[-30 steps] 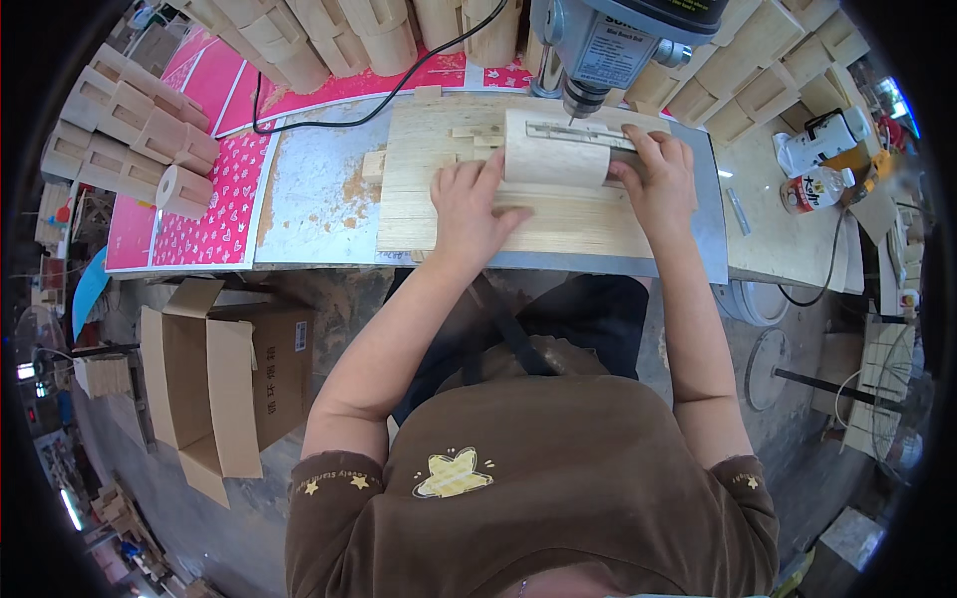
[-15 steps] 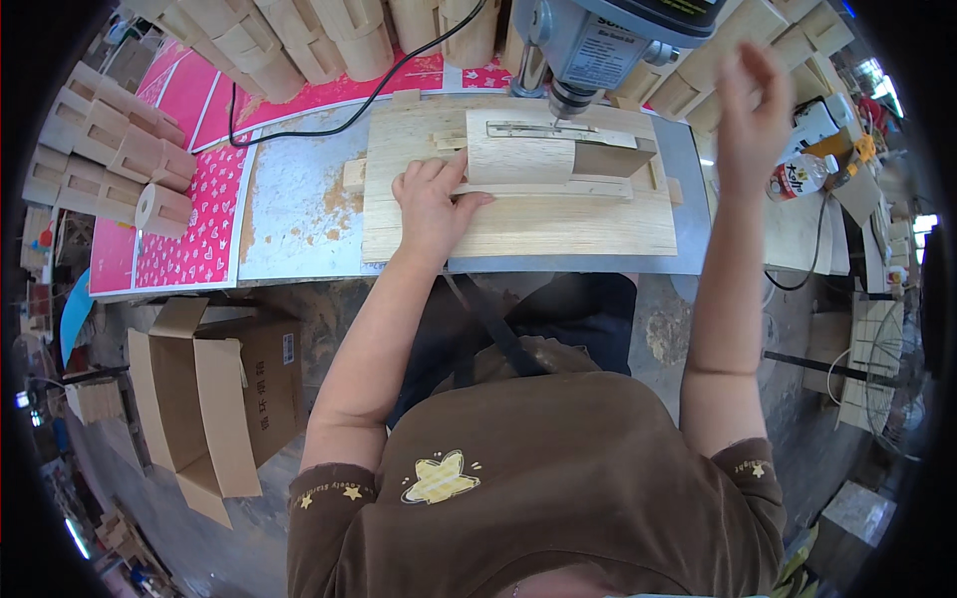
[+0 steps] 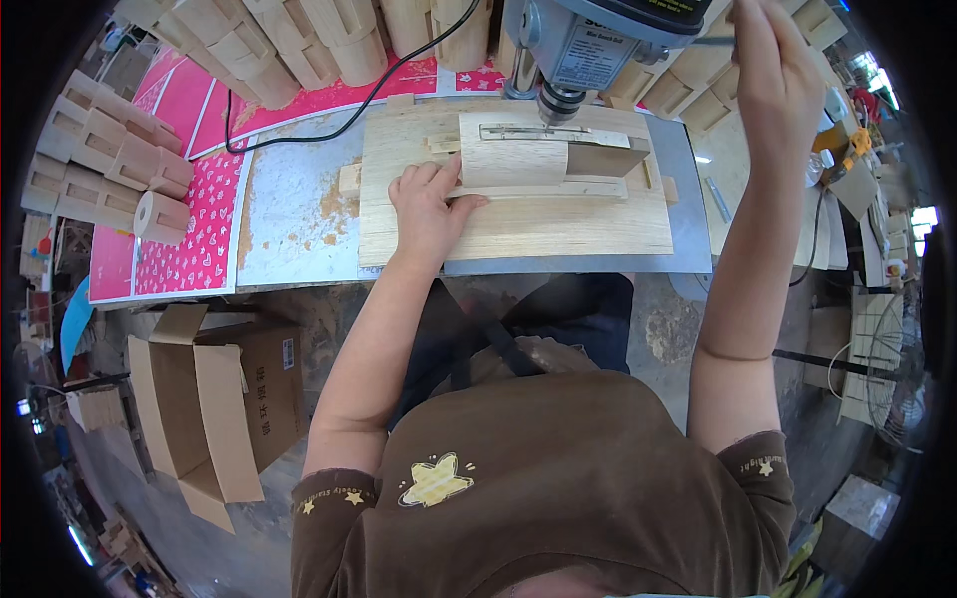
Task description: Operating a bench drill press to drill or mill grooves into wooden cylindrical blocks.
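A pale, curved wooden piece (image 3: 513, 159) with a narrow slot along its far side sits in a wooden jig (image 3: 518, 234) of boards and strips. My left hand (image 3: 429, 204) grips the piece's left end, its thumb along the near strip. Right above the slot hangs the chuck (image 3: 560, 103) of a grey bench drill press (image 3: 588, 50); whether the bit touches the wood I cannot make out. My right hand (image 3: 783, 90) is raised at the drill's right side, fingers closed at the metal feed lever (image 3: 712, 41); the fingertips are partly cut off by the upper edge.
Stacks of hollow wooden cylinders (image 3: 130, 145) stand at the left and along the back. A black cable (image 3: 364, 125) crosses the pink-patterned table covering (image 3: 194, 214). An opened cardboard box (image 3: 229, 419) is on the floor at left. A plastic bottle (image 3: 819, 164) stands behind my right arm.
My right hand has moved up and to the right, onto the feed lever. The drill chuck appears slightly lower and left in view. My left hand keeps its hold on the wooden piece.
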Tool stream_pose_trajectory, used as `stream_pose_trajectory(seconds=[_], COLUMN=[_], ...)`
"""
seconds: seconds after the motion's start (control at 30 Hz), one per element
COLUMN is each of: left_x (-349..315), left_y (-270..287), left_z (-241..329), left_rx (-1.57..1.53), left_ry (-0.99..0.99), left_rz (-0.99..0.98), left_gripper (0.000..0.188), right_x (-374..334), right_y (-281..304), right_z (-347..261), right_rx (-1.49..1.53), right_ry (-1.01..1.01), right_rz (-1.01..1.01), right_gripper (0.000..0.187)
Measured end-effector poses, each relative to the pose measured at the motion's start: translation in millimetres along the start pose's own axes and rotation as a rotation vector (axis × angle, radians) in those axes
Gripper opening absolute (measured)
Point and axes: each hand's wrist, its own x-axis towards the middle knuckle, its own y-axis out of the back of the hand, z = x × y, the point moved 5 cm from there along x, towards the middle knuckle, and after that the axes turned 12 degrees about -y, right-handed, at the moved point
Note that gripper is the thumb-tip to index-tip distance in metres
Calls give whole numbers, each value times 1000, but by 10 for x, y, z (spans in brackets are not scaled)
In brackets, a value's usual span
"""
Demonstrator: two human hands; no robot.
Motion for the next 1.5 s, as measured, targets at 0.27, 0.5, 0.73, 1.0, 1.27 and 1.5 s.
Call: stream_pose_trajectory(seconds=[0.27, 0.5, 0.73, 1.0, 1.27, 1.5], left_x=[-9, 17, 14, 57, 126, 106], left_y=[-4, -3, 6, -95, -267, -262], left_z=[1, 19, 27, 134, 272, 257], left_rx=[33, 46, 45, 71, 48, 60], left_ry=[-38, -35, -45, -55, -15, -30], left_rz=[24, 16, 22, 14, -30, -16], left_gripper=[56, 56, 56, 57, 57, 57], right_x=[-941, -1233, -1087, 533, 374, -740], right_y=[-88, -538, -265, -339, -182, -97], right_z=[234, 630, 428, -50, -49, 205], right_rx=[-21, 16, -35, -136, -84, 100], right_ry=[209, 191, 294, 22, -42, 134], right_rz=[11, 88, 119, 12, -58, -55], right_gripper=[8, 5, 5, 37, 38, 16])
